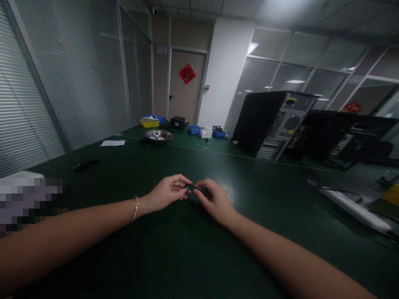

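1. The small dark object (195, 187), with a green patch at its left end, is at the centre of the frame, over the green tabletop (187, 257). Whether it is one piece or two meeting is too small and dark to tell.
2. Left hand (165, 192), left of centre: its grip is nearly closed, thumb and fingertips pinching the object's left end beside the green patch.
3. Right hand (218, 202), right of centre: its grip is also nearly closed, thumb and fingers around the object's right portion, partly hiding it.
4. A light pinch on the edges seems best; something this small could slip or bend under hard pressure.
5. Small finger movements, with both ends in line, should give finer control than turning the wrists.
6. Working low would shorten any drop. The metal bowl (158, 142), upper left of centre, is well apart.
7. The light is dim, so tilting the object may help show its edges.
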Available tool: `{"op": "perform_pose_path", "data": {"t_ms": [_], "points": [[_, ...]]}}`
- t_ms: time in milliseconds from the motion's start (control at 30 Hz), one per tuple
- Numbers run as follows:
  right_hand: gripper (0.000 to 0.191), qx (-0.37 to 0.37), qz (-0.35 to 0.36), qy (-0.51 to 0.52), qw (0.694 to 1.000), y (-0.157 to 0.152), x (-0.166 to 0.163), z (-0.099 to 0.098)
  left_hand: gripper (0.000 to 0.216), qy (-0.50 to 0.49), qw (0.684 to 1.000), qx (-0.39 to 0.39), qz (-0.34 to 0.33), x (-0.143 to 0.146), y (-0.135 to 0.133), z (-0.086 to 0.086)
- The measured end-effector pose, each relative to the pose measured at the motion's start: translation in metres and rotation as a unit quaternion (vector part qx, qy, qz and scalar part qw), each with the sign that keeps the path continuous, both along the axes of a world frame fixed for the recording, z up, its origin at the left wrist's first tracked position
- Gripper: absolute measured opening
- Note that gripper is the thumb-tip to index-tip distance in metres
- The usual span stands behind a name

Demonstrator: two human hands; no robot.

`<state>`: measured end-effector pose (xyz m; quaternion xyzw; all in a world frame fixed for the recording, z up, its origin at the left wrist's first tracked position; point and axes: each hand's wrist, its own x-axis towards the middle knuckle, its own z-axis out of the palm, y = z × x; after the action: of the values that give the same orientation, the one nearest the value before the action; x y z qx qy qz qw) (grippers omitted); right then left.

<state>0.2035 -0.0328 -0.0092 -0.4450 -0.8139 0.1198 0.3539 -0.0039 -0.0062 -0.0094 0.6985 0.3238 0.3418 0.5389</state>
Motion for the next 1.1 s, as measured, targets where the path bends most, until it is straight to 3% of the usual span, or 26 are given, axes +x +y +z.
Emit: {"op": "perform_pose_path", "data": {"t_ms": [167,333,500,733,1100], "points": [[0.027,-0.016,0.004,-0.048,0.999,-0.0002,-0.0002,0.0026,0.031,0.017,1.0,0.022,-0.011,-0.0006,0.0003,0.0],[0.026,-0.018,0.0,-0.062,0.998,0.0015,0.0001,0.0026,0.031,0.07,0.995,0.068,0.0,-0.0021,0.0011,0.003],[0.026,-0.016,-0.005,-0.061,0.998,0.002,0.0006,0.002,0.029,0.047,0.994,0.102,-0.018,-0.0029,0.0028,0.0012],[0.025,-0.017,-0.011,-0.06,0.998,0.0015,0.0018,0.0017,0.029,0.017,0.999,0.029,-0.002,-0.0003,0.0015,0.0002],[0.025,-0.017,-0.005,-0.068,0.998,0.0033,0.0018,0.0002,0.033,0.023,1.0,0.017,0.007,-0.0011,0.0027,-0.0024]]}}
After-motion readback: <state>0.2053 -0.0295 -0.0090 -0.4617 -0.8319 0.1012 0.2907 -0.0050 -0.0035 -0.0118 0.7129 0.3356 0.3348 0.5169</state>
